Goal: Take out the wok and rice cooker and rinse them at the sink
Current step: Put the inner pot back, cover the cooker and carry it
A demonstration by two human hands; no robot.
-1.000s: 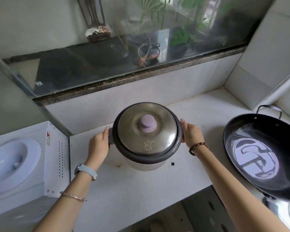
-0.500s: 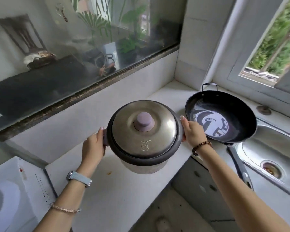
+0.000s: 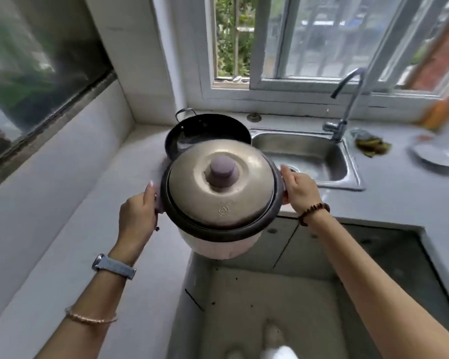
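Head cam: the pale grey stone worktop [image 3: 94, 203] wraps the corner toward the stainless steel sink [image 3: 306, 154]. A black round wok [image 3: 192, 128] sits beside it. The white rice cooker with dull metal lid [image 3: 221, 187] has swung over from the far side, now airborne near the basin, left hand [image 3: 138, 213] and right hand [image 3: 298, 187] each with a closed grip on its side handles. Rinsing looks next.

The rice cooker [image 3: 219, 203] has a dull, brushed-looking metal lid [image 3: 218, 187] with a matt lilac plastic knob [image 3: 223, 171]. The wok [image 3: 205, 130] is glossy dark metal. The sink [image 3: 309, 151] and tap [image 3: 347, 99] are shiny steel; the bench [image 3: 88, 229] looks smooth and pale.
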